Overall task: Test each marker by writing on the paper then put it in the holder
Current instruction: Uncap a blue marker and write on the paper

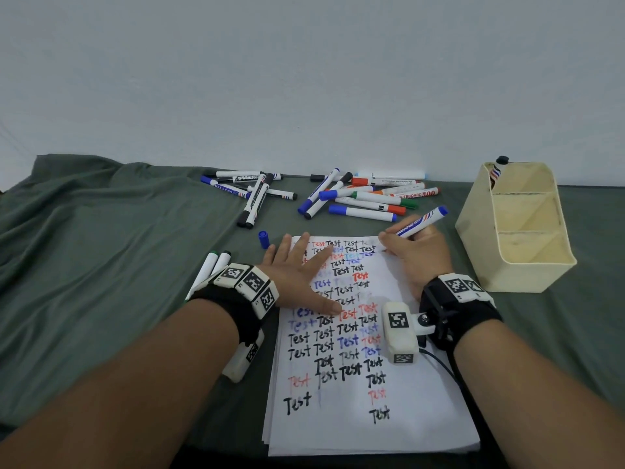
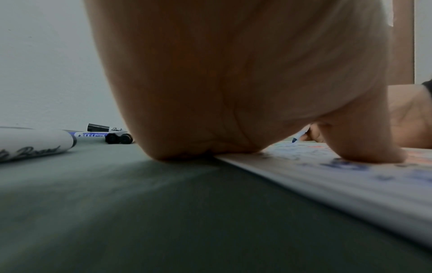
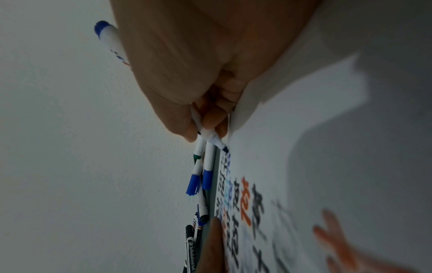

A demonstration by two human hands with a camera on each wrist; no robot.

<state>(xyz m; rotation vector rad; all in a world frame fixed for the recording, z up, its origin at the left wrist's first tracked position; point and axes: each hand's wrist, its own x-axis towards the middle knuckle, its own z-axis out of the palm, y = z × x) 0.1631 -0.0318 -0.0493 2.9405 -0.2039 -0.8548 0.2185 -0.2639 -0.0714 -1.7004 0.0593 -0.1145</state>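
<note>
Right hand (image 1: 417,255) pinches a blue whiteboard marker (image 1: 421,222) between thumb and curled fingers, its white round barrel slanting up to the right and its uncapped blue tip (image 3: 225,148) touching the top right of the paper (image 1: 416,411). Left hand (image 1: 297,275) lies flat with fingers spread, pressing the upper left part of that sheet. It tops a thin stack of smooth white sheets and is filled with rows of the handwritten word "Test" in black, blue and red. One small blue cylindrical cap (image 1: 263,239) stands on the cloth just beyond the paper's top left corner. Two white markers (image 1: 212,269) lie side by side next to the left wrist, one capped green, the other dark. Two loose heaps of capped markers lie by the wall, a left heap (image 1: 252,194) mostly black and blue, and a right heap (image 1: 368,194) with blue, red and green caps; one barrel reads "WHITEBOARD 500" (image 1: 417,193). A cream plastic holder (image 1: 480,238) with three angular compartments stands to the right of the paper, with one black-capped marker (image 1: 499,167) upright in the far compartment. Wrinkled grey-green cloth (image 1: 101,238) covers the table.
</note>
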